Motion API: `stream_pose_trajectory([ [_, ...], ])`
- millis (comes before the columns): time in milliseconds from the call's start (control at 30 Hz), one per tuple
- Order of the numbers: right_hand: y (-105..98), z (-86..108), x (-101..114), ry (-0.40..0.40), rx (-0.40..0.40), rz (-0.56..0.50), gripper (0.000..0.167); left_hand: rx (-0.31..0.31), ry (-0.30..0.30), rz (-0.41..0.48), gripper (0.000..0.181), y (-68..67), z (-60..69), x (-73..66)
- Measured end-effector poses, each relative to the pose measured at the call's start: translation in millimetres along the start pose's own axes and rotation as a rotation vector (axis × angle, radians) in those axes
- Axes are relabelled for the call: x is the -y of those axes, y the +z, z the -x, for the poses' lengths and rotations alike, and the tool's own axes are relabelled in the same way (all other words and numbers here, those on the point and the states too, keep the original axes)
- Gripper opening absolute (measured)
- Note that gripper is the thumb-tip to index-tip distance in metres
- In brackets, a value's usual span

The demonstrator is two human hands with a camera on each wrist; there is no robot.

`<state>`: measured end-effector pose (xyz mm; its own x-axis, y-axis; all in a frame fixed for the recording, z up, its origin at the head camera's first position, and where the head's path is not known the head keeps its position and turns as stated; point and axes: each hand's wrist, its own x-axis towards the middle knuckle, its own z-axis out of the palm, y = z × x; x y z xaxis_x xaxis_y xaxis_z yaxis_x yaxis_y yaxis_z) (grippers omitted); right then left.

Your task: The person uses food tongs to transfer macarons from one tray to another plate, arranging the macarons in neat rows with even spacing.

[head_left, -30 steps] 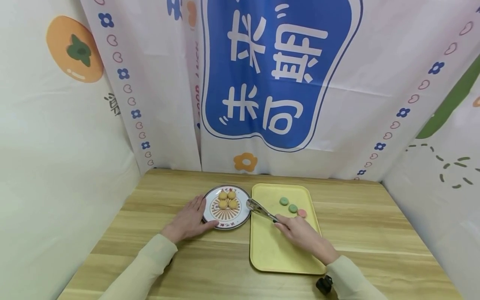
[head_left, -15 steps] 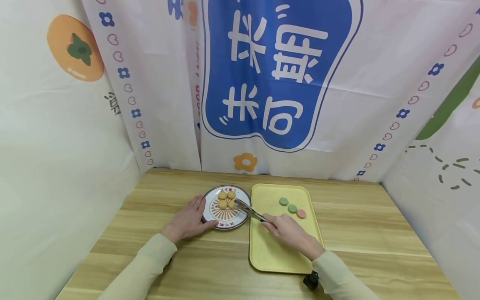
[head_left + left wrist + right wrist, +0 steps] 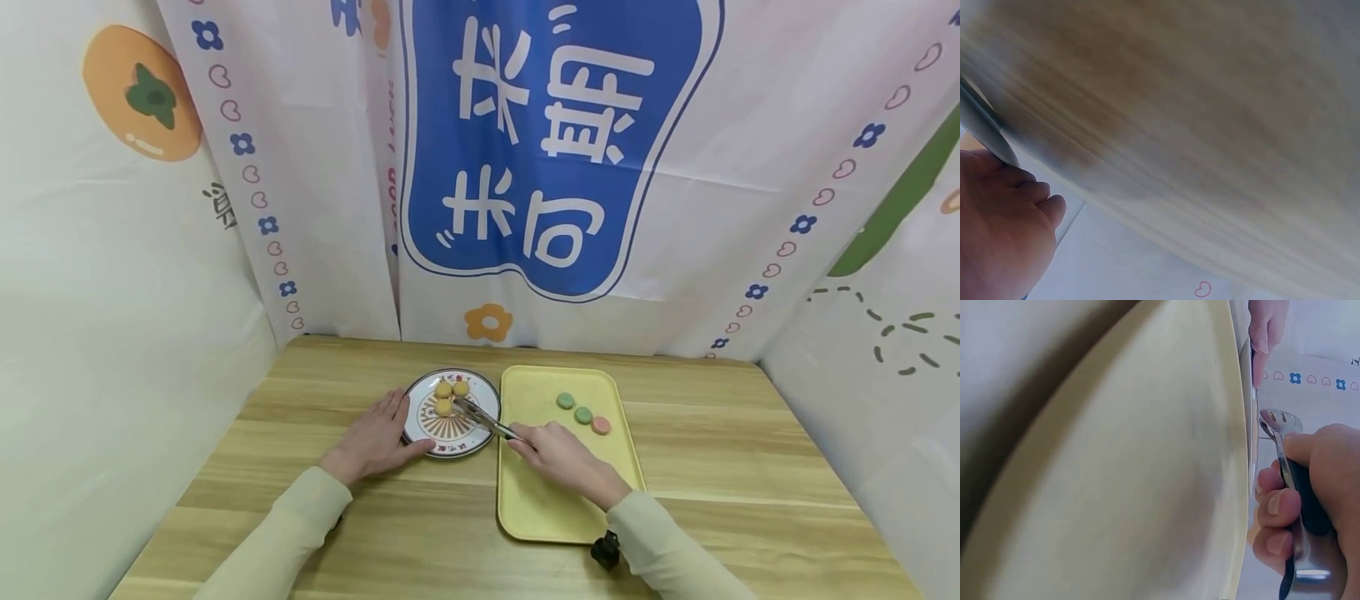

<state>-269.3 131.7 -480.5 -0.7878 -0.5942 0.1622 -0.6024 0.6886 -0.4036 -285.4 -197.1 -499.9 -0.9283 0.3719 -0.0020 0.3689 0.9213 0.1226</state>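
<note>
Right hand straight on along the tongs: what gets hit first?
The tongs in the right hand would likely meet the yellow macarons first; tip height above the plate is unclear.

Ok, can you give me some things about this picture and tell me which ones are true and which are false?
1. The right hand holds metal tongs. True.
2. The pink treat is on the plate. False: the pink treat lies on the yellow tray.
3. The left hand touches the edge of the plate. True.
4. All the treats on the tray are green. False: there are two green treats and the pink one.
5. In the head view, the plate is left of the tray. True.
</note>
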Motion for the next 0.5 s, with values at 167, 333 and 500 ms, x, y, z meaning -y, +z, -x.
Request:
stream_pose_trajectory([
  [167, 2, -3.8, 4, -0.007, 0.014, 0.02, 0.022, -0.006, 0.001, 0.004, 0.107, 0.7, 0.4, -0.7],
  [333, 4, -8.6, 7, -0.011, 0.038, 0.022, 0.018, -0.002, -0.002, 0.002, 0.107, 0.6, 0.2, -0.3],
  [500, 6, -13.0, 8, -0.031, 0.048, 0.026, 0.013, 0.009, -0.005, -0.002, 0.108, 1.2, -1.1, -0.7],
])
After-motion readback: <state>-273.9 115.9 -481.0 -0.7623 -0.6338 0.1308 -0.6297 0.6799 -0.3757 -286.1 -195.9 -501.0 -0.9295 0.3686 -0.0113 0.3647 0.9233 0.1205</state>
